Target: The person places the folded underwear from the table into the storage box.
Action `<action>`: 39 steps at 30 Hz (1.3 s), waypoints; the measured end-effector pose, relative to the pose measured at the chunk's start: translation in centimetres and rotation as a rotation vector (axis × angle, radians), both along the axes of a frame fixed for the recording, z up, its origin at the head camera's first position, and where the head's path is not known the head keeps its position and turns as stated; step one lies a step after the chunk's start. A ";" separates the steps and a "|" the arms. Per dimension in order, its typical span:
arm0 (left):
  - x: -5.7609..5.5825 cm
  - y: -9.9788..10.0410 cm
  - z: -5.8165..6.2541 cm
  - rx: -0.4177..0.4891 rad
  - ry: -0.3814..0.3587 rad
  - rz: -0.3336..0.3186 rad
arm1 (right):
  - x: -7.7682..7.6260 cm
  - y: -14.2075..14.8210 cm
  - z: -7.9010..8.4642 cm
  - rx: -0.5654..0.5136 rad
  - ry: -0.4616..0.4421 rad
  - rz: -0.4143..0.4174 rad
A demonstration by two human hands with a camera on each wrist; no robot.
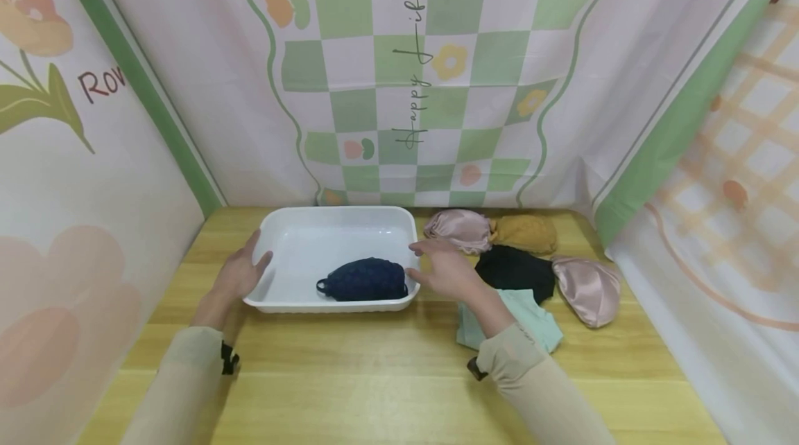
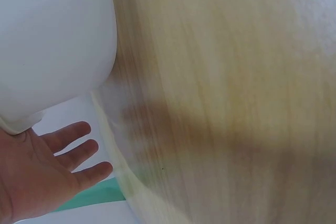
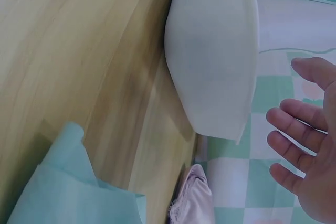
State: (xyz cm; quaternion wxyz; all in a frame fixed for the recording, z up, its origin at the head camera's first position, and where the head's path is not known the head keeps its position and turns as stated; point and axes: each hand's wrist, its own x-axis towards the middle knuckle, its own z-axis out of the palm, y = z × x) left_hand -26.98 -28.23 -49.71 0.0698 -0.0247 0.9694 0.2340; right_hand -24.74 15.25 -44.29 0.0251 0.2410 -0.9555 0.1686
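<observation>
A white rectangular tray [image 1: 331, 223] sits on the wooden table with a navy fabric bundle [image 1: 365, 280] at its near right, a small loop at one end. At the tray's left side is my left hand [image 1: 240, 273], thumb over the rim and the other fingers outside; the left wrist view shows the hand [image 2: 47, 169] touching the rim, with three fingers extended. My right hand [image 1: 444, 270] hovers by the right rim, fingers pointing toward the tray. In the right wrist view this hand [image 3: 310, 135] stands apart from the tray wall [image 3: 215, 51], fingers spread, holding nothing.
Right of the tray lie a pink ruffled bundle [image 1: 458, 229], a mustard bundle [image 1: 527, 233], a black cloth [image 1: 514, 270], a shiny pink satin piece [image 1: 588, 289] and a mint-green cloth [image 1: 537, 324], partly under my right forearm. Printed curtains [image 1: 399, 84] hang behind the table [image 1: 349, 376].
</observation>
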 end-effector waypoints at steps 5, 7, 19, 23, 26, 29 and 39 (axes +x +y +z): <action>0.2 0.1 0.0 0.004 0.003 -0.007 | 0.4 0.6 0.3 -0.037 -0.005 -0.010; 0.2 0.1 0.1 0.001 0.006 -0.009 | 0.5 0.8 0.4 -0.055 0.007 -0.010; 0.2 0.2 0.1 -0.003 -0.002 -0.005 | 1.1 2.0 0.4 -0.103 0.006 -0.040; 0.1 0.2 0.1 0.001 -0.001 -0.006 | 1.4 2.5 0.5 -0.115 0.004 -0.049; 0.1 0.2 0.0 0.006 0.002 -0.004 | 1.5 2.9 0.4 -0.115 0.010 -0.052; 0.0 0.1 0.0 0.007 0.010 -0.003 | 1.6 3.3 0.4 -0.119 0.012 -0.056; 0.0 0.3 0.0 0.012 -0.004 0.001 | 2.1 3.9 0.2 -0.127 0.022 -0.089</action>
